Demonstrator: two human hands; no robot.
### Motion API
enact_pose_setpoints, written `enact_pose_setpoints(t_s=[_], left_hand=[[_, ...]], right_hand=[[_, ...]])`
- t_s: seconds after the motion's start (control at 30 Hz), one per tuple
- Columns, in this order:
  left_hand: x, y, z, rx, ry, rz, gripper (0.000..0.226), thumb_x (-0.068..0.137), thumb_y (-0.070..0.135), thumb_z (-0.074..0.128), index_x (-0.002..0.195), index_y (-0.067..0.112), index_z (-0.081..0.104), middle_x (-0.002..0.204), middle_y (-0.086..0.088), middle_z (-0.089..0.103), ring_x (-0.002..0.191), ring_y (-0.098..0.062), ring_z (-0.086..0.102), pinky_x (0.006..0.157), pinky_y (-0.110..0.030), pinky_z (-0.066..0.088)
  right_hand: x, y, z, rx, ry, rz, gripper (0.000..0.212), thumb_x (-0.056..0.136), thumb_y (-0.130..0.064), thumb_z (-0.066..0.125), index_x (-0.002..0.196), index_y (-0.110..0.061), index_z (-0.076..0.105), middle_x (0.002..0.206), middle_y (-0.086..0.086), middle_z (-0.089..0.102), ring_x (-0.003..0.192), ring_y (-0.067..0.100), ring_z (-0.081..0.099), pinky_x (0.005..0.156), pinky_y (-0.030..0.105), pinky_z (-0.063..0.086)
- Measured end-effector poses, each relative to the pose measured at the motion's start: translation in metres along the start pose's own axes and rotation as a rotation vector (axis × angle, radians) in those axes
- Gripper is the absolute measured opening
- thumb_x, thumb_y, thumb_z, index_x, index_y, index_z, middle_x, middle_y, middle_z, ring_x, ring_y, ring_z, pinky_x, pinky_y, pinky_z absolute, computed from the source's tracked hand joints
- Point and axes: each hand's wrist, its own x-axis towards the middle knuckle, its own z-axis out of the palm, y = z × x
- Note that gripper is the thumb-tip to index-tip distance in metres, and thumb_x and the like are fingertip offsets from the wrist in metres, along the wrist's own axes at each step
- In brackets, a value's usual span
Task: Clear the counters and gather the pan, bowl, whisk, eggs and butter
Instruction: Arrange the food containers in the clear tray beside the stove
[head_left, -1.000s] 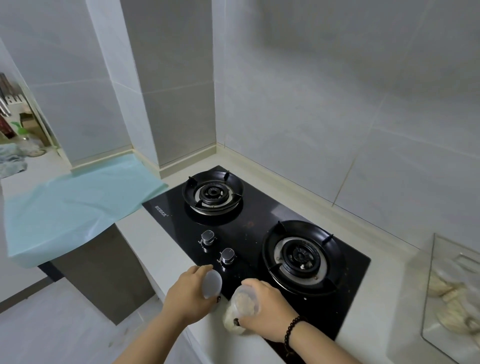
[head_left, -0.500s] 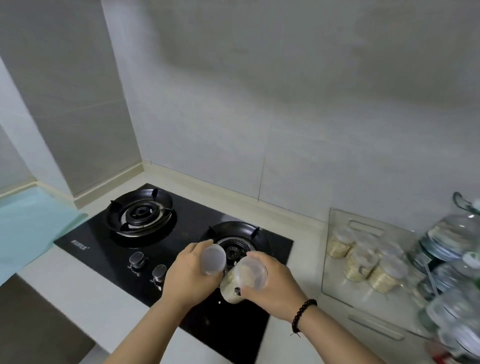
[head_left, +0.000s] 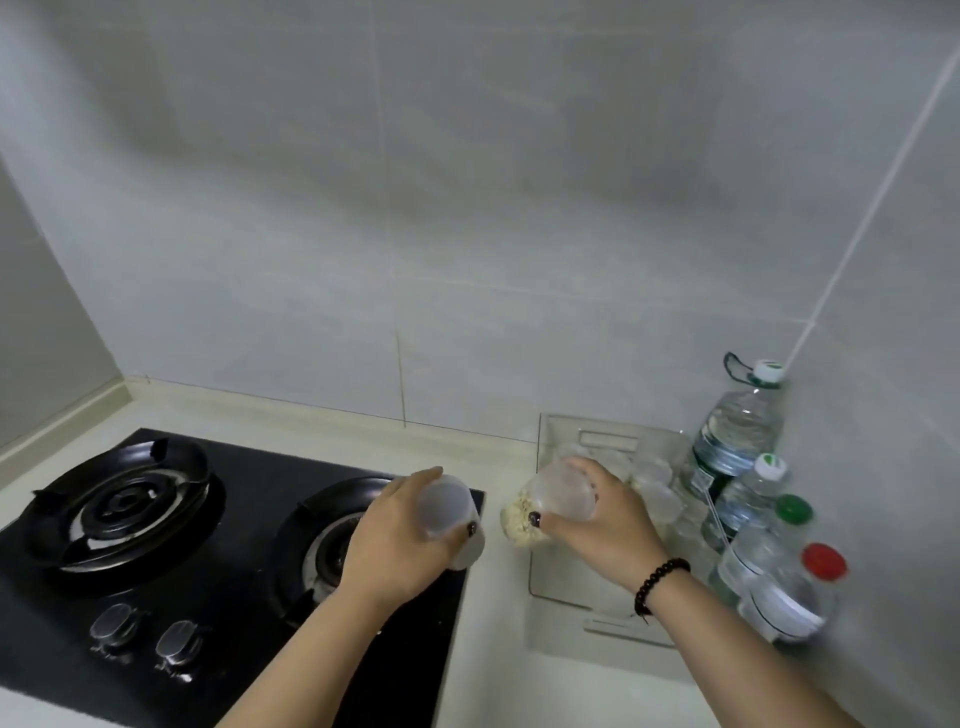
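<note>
Cream countertop (head_left: 291, 415) runs along the foot of a grey tiled wall (head_left: 467, 208) and turns a corner at the far left, with a bare strip between the wall and the black glass two-burner gas hob (head_left: 249, 499). To the right of the hob I see a narrow lane of counter, then a clear rectangular plastic tray (head_left: 563, 597) pushed close to the wall. Small clear lidded jars (head_left: 657, 493) stand on the tray, blurred. A cluster of clear plastic water bottles (head_left: 737, 436) fills the right-hand corner, so that side is crowded; one has a red cap, one green, two white.

Two round burner rings and two knobs at the near edge sit on the hob.

My left hand (head_left: 395, 540) hovers over the right edge of the hob, fingers curled round a small translucent plastic jar with a pale lid (head_left: 444, 506). My right hand (head_left: 597, 519), a black bead bracelet (head_left: 657, 582) on its wrist, grips a clear plastic jar of pale crumbly contents (head_left: 540, 512), tilted, over the gap between hob and tray. The two jars are near each other but apart. Of the pan, bowl, whisk, eggs and butter I see none from here.
</note>
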Motion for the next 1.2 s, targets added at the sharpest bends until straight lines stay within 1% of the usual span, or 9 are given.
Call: enact_pose_setpoints(t_s=[0.2,0.37,0.5,0.67,0.83,0.97,1.03,1.1,1.2], left_hand=[[0.032,0.007,0.010,-0.112,-0.033,-0.023,0.070,0.071,0.042,0.078,0.135,0.035,0.049,0.131,0.009,0.054,0.117,-0.013,0.054,0.100,-0.037,0.048],[0.055,-0.001,0.023,-0.167,-0.054,-0.047,0.067,0.067,0.043,0.081,0.129,0.040,0.053,0.124,0.016,0.057,0.112,-0.008,0.057,0.096,-0.035,0.052],[0.069,-0.011,0.036,-0.184,-0.075,-0.063,0.066,0.067,0.038,0.082,0.127,0.041,0.054,0.122,0.021,0.056,0.111,-0.003,0.057,0.093,-0.031,0.053],[0.082,-0.027,0.052,-0.201,-0.101,-0.106,0.070,0.059,0.046,0.081,0.125,0.044,0.055,0.120,0.023,0.058,0.109,-0.005,0.059,0.093,-0.034,0.054],[0.087,-0.039,0.062,-0.183,-0.122,-0.112,0.071,0.057,0.047,0.080,0.124,0.045,0.056,0.119,0.025,0.059,0.107,-0.004,0.061,0.090,-0.034,0.055],[0.087,-0.043,0.065,-0.174,-0.129,-0.112,0.070,0.056,0.048,0.079,0.122,0.046,0.056,0.117,0.025,0.059,0.106,-0.003,0.061,0.086,-0.034,0.056],[0.087,-0.042,0.066,-0.182,-0.131,-0.113,0.070,0.055,0.048,0.079,0.122,0.045,0.057,0.117,0.025,0.059,0.105,-0.002,0.061,0.086,-0.034,0.056],[0.087,-0.041,0.065,-0.193,-0.142,-0.121,0.069,0.056,0.046,0.079,0.121,0.046,0.056,0.116,0.027,0.058,0.105,-0.003,0.060,0.087,-0.034,0.056],[0.086,-0.038,0.065,-0.212,-0.138,-0.118,0.070,0.055,0.045,0.079,0.121,0.047,0.056,0.116,0.026,0.057,0.106,-0.004,0.060,0.089,-0.035,0.055]], right_hand=[[0.043,0.031,-0.010,-0.027,0.050,0.091,0.072,0.068,-0.024,0.079,0.134,-0.023,0.048,0.130,-0.005,0.053,0.120,0.013,0.048,0.091,0.021,0.036],[0.083,0.056,-0.003,-0.103,0.035,0.161,0.076,0.067,-0.030,0.079,0.136,-0.022,0.047,0.133,-0.003,0.054,0.120,0.016,0.051,0.095,0.026,0.043],[0.111,0.074,0.010,-0.204,-0.026,0.198,0.077,0.070,-0.033,0.076,0.138,-0.027,0.042,0.130,-0.003,0.054,0.115,0.019,0.053,0.086,0.025,0.044],[0.137,0.095,0.029,-0.388,-0.119,0.238,0.071,0.072,-0.042,0.073,0.134,-0.027,0.041,0.125,-0.004,0.055,0.109,0.019,0.056,0.081,0.028,0.049],[0.148,0.103,0.044,-0.529,-0.173,0.174,0.045,0.071,-0.038,0.066,0.111,-0.026,0.050,0.108,-0.006,0.059,0.102,0.018,0.056,0.072,0.028,0.051],[0.149,0.110,0.052,-0.615,-0.198,0.126,0.044,0.071,-0.038,0.068,0.110,-0.025,0.052,0.110,-0.003,0.061,0.102,0.020,0.056,0.069,0.026,0.046],[0.149,0.111,0.054,-0.636,-0.201,0.119,0.048,0.074,-0.037,0.068,0.116,-0.023,0.050,0.115,-0.001,0.059,0.106,0.021,0.055,0.072,0.027,0.046],[0.148,0.111,0.055,-0.673,-0.191,0.114,0.053,0.078,-0.035,0.066,0.125,-0.020,0.046,0.125,0.001,0.049,0.113,0.022,0.049,0.080,0.029,0.047],[0.144,0.109,0.054,-0.734,-0.164,0.091,0.052,0.083,-0.029,0.062,0.129,-0.017,0.042,0.133,0.004,0.038,0.119,0.022,0.042,0.087,0.028,0.044]])
